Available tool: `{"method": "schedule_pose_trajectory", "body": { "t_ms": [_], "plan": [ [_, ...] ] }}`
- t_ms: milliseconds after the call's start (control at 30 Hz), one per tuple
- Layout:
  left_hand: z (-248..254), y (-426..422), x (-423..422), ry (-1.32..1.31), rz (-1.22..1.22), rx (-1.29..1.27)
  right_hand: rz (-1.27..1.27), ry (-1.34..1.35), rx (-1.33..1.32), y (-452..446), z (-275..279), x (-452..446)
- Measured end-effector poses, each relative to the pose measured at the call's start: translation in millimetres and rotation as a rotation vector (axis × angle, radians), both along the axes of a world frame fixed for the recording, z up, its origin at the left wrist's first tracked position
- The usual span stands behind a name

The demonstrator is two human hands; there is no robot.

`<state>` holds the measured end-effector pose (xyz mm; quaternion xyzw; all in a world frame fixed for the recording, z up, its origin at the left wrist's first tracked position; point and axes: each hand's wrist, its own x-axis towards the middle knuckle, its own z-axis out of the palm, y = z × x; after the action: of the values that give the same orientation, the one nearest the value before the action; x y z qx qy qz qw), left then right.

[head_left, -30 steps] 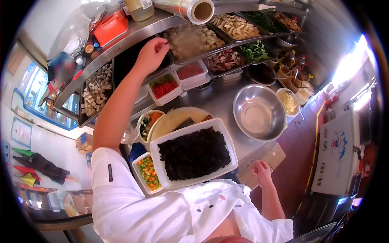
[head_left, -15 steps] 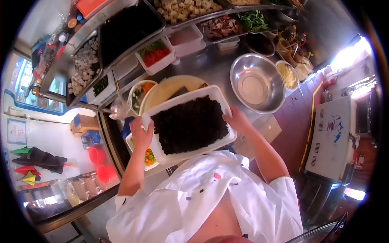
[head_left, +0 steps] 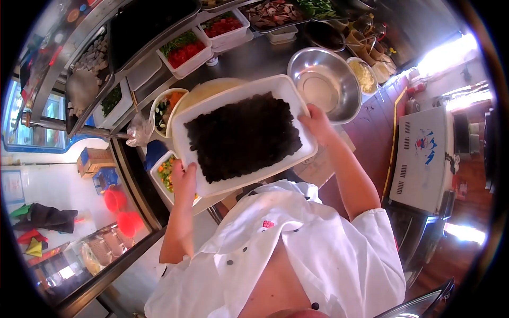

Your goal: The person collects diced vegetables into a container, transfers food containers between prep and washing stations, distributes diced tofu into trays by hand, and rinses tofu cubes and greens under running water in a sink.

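Observation:
A white rectangular tub filled with black pieces of food is held in front of my chest, slightly tilted. My left hand grips its lower left side, thumb at the rim. On the right side, my right hand is closed round the other edge. Behind the tub, a round pale board is partly covered. A smaller white tub of diced green and orange vegetables lies just left of my left hand. The undersides of both hands are hidden.
A steel bowl stands beyond my right hand, beside a container of pale yellow food. White tubs with red and green food line the back. A plastic bag lies at the left. A shelf of metal trays runs above.
Over the last second, my left hand came down from the trays and my right hand came in from the side. Both took hold of the tub, which is now raised and closer. The view has shifted.

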<state>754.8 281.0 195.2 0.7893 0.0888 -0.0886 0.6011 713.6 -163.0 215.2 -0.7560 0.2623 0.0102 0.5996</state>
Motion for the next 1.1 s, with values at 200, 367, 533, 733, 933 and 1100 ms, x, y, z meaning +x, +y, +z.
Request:
{"method": "schedule_pose_trajectory", "body": {
  "t_ms": [200,367,533,733,933,1100],
  "plan": [
    [-9.2,-95.8,3.1,0.019,-0.134,-0.099,-0.204,0.016,0.035,-73.6,-10.5,-67.2],
    [-6.1,-169.3,-10.5,0.032,-0.321,-0.158,-0.409,-0.049,0.152,-122.5,-28.9,-165.5],
    [47.4,-236.8,-56.4,0.121,-0.424,-0.211,-0.611,-0.200,0.367,-128.8,-14.0,-267.2],
    [75.8,-366.2,-128.5,0.079,-0.601,-0.233,-0.706,-0.219,0.415,-202.5,-40.7,-396.3],
    [72.6,-516.6,-224.7,0.065,-0.815,-0.080,-1.011,-0.214,0.283,-261.9,-16.0,-560.7],
    [34.6,-656.0,-305.0,0.224,-1.196,-0.210,-1.232,-0.296,0.243,-271.3,-18.6,-699.4]
  ]
}}
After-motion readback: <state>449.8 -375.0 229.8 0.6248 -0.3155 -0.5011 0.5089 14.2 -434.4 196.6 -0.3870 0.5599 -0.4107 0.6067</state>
